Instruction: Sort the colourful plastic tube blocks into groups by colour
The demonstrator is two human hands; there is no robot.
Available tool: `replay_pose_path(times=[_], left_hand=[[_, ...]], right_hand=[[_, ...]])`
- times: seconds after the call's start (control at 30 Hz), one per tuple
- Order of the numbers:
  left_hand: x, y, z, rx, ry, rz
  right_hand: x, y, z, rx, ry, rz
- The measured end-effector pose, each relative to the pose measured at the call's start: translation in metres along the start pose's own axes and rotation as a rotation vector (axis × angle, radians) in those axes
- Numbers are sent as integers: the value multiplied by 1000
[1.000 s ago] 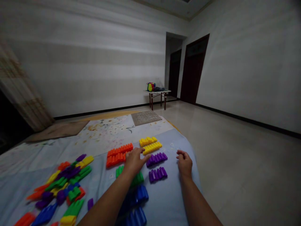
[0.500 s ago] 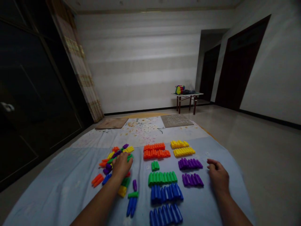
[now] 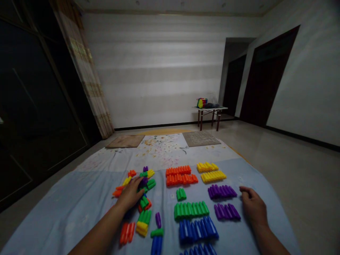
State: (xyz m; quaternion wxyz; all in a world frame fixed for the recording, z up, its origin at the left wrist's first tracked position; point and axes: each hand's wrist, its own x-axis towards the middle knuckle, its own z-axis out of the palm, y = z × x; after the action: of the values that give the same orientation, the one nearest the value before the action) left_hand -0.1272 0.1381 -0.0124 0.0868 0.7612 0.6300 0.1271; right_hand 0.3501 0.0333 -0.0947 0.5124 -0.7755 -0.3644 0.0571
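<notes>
Looks like a room in a home, dimly lit. Patterned curtain [image 3: 87,78] beside dark glass panels [image 3: 34,88], floral cloth [image 3: 164,145] spread in front, plain pale wall [image 3: 159,78] behind. Dark door [image 3: 268,78] and small folding table [image 3: 209,108] toward the right.

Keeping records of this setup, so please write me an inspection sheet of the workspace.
Surface: light-blue and white floral cloth, wrinkled.
Things: orange rows, yellow rows, purple rows, green rows and blue rows of plastic pieces; mixed-colour plastic pile, left.
Clutter: flat brown mat and grey-brown patterned mat at far end.
Hands: left hand at the pile, grip unclear; right hand beside the purple rows, fingers curled.
Cables: nothing seen.
Surroundings: small white-topped table bearing a multicoloured item, patterned curtain, dark doors.
</notes>
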Motion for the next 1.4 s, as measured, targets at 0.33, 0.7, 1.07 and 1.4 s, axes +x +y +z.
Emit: replay_pose_path(times=[0.33,0.7,1.07,1.4], left_hand=[[-62,13,4,-217,-81,126],[-80,23,-36,-328,-31,-48],[-87,18,-12,-153,-344,37],[-79,-11,-2,-90,-260,-31]], right_hand=[[-2,-3,-2,-83,6,-4],[2,1,-5,-44,-31,46],[5,2,1,223,8,54],[5,-8,3,370,75,63]])
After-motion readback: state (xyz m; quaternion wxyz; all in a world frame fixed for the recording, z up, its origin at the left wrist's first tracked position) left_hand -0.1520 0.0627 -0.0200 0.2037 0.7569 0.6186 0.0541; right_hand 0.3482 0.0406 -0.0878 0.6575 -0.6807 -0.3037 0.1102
